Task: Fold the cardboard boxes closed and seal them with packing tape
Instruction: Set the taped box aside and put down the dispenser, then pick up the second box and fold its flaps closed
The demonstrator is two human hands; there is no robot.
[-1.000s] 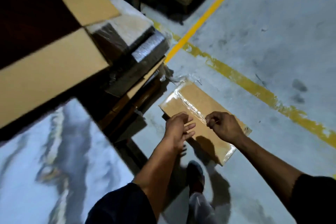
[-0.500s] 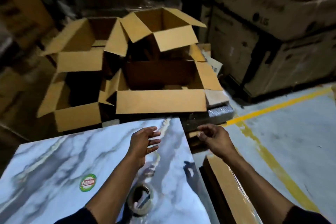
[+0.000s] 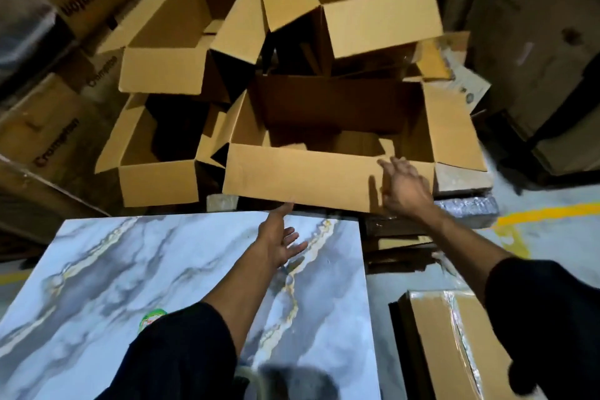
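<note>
Several open cardboard boxes are piled beyond a marble-patterned table [image 3: 136, 269]. The nearest one, a wide open box [image 3: 298, 175], has its front flap hanging toward me. My right hand [image 3: 404, 187] reaches with straight fingers to the right end of that flap and lies against it. My left hand [image 3: 281, 239] is stretched out palm up over the table's far edge, its fingertip close under the flap's lower edge. A taped, closed box [image 3: 431, 341] lies on the floor at the lower right. The tape roll is hidden behind my left sleeve.
More open boxes stand behind: one at the left [image 3: 156, 182], one upper left [image 3: 168, 62], one on top [image 3: 373, 6]. Printed cartons [image 3: 42, 127] stack at the left and large cartons [image 3: 545, 52] at the right. A yellow floor line [image 3: 548, 214] runs at the right.
I turned from the taped box on the floor up to the pile of open boxes. Both hands left the taped box and reached forward; the right now touches the nearest box's front flap.
</note>
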